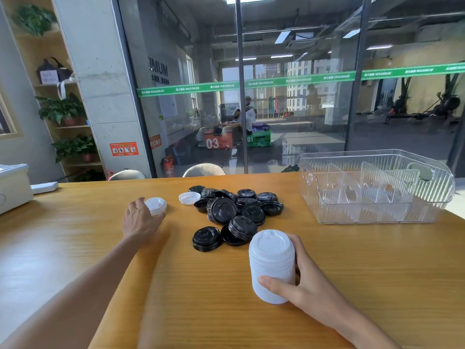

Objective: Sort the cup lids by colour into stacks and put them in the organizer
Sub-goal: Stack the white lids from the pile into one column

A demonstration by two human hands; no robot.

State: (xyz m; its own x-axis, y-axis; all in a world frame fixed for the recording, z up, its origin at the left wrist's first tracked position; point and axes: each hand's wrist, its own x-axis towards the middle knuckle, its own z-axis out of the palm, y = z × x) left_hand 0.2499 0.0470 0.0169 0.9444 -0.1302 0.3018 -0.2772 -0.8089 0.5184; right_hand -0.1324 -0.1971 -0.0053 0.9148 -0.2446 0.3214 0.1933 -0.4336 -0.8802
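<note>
A tall stack of white lids (pixel 271 263) stands near the front of the wooden table (pixel 226 311), and my right hand (pixel 299 280) is wrapped around it. My left hand (pixel 141 220) reaches out to the left and its fingers close on a small stack of white lids (pixel 156 205). One loose white lid (pixel 189 198) lies upside down at the left edge of a pile of several black lids (pixel 234 212) in the middle of the table. The clear plastic organizer (pixel 377 215) with upright dividers stands at the back right, with no lids in it.
A white box (pixel 12 187) and a white remote-like object (pixel 44 188) sit at the table's left edge. Two chair backs (pixel 203 170) show behind the far edge, in front of a glass wall.
</note>
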